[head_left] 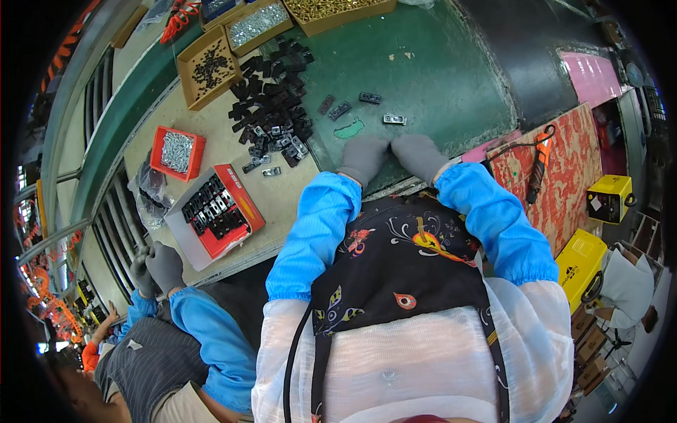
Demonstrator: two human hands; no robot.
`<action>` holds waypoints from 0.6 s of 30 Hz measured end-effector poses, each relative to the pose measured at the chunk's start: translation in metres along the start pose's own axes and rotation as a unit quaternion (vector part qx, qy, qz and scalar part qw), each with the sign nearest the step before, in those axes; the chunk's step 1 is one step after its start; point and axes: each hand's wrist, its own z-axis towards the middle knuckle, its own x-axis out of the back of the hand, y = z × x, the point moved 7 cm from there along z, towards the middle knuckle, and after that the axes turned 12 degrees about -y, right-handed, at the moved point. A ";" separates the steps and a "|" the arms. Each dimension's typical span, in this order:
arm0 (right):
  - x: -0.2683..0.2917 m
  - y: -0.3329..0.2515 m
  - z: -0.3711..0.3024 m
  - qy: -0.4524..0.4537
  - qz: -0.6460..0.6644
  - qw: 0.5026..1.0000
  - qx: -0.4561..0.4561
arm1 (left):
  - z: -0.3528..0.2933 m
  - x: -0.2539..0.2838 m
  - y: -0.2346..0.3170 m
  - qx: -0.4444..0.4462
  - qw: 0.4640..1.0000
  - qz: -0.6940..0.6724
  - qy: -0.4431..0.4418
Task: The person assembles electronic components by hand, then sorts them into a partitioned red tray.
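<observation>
My left hand (pixel 363 159) and my right hand (pixel 417 159), both in grey gloves, meet at the near edge of the green tabletop (pixel 423 63). Their fingers curl inward, and whatever they may hold is hidden behind the gloves. Just beyond them lies a small block with a silvery face (pixel 394 119). Farther off are a dark block (pixel 370 98), another dark block (pixel 340 110) and a dull, brownish one (pixel 326 104). A bright green irregular patch (pixel 349 128) shows on the tabletop left of these.
Left of my hands spreads a heap of black parts (pixel 271 99). Cardboard boxes of screws (pixel 206 69), a red bin (pixel 178 153) and a red-and-white box of black parts (pixel 218 211) stand nearby. A co-worker's gloved hands (pixel 164 266) are lower left. An orange-handled tool (pixel 541 158) rests right.
</observation>
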 end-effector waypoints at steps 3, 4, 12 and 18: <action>0.000 -0.006 -0.001 0.002 -0.040 0.999 0.028 | 0.003 0.000 -0.001 -0.006 0.999 -0.038 0.009; 0.001 -0.008 0.001 -0.033 -0.072 0.995 0.057 | 0.002 -0.001 0.000 -0.012 0.999 -0.035 -0.002; 0.013 -0.009 0.000 -0.067 0.069 0.995 -0.039 | 0.002 0.003 -0.001 0.002 0.999 -0.037 0.022; 0.006 -0.004 0.002 -0.049 0.062 0.996 -0.034 | 0.002 0.001 -0.001 0.021 0.999 -0.046 0.005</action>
